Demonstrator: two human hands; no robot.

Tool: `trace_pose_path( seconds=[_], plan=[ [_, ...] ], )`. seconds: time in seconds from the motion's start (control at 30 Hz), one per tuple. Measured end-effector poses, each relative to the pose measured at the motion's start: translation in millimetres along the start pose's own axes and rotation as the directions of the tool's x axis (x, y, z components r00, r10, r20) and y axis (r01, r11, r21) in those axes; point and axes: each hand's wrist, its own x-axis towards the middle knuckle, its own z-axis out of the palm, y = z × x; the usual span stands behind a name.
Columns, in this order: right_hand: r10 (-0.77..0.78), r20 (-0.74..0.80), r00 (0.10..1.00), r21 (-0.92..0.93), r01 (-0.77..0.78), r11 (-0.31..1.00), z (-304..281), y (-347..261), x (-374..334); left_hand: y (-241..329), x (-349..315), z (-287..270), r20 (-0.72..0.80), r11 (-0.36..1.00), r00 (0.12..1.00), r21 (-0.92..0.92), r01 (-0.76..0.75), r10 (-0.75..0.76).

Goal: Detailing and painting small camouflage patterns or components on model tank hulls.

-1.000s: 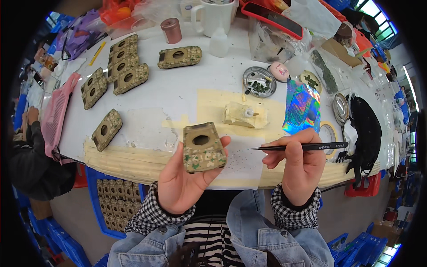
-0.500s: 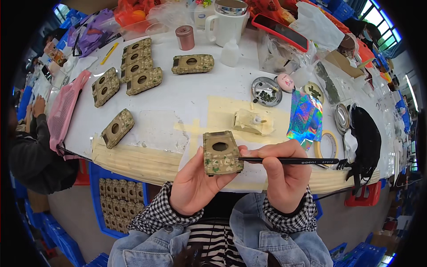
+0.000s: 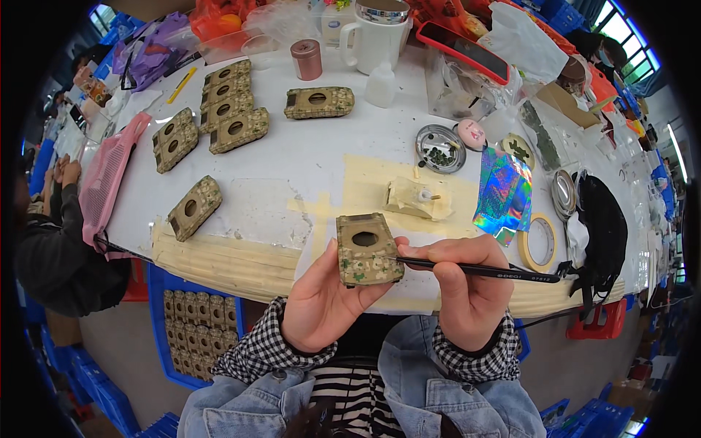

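My left hand point(image 3: 315, 299) is closed round a camouflage-painted toy tank hull point(image 3: 369, 264), a boxy body with a round hole in its top. A thin black paintbrush point(image 3: 482, 270) is pinched between the thumb and fingers of my right hand point(image 3: 471, 292). The brush tip meets the right side of the hull, or is very near it; contact is too small to tell. Just beyond lies a tape-covered block point(image 3: 416, 198) with a small peg standing up from it. Several more tank hulls point(image 3: 239, 130) rest on the table at the far left, and one hull point(image 3: 194, 209) is nearer.
A round metal dish point(image 3: 440, 148) holds dark green bits. To the right are shiny holographic film point(image 3: 504, 191), a masking tape roll point(image 3: 537, 243) and a black pouch point(image 3: 602, 226). A white mug point(image 3: 374, 44) stands far back. Below left, a blue crate point(image 3: 161, 321) holds many hulls.
The outer end of the paintbrush has dipped slightly, so it slants more. The hull remains in my left hand. The whole view has shifted a little.
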Motion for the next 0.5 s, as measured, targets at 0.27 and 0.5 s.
trace_pose_path(
  seconds=[0.27, 0.5],
  plan=[
    [-0.036, 0.008, 0.999, -0.032, 0.036, 0.999, -1.0, 2.4, -0.3, -0.7, 0.5, -2.3, 0.022, 1.0, 1.0, -0.019, -0.002, 0.003],
    [-0.046, 0.009, 0.999, -0.054, 0.046, 0.997, -0.9, 2.8, -0.4, -0.8, 0.4, -3.6, 0.008, 1.0, 1.0, -0.018, -0.003, 0.003]
  ],
)
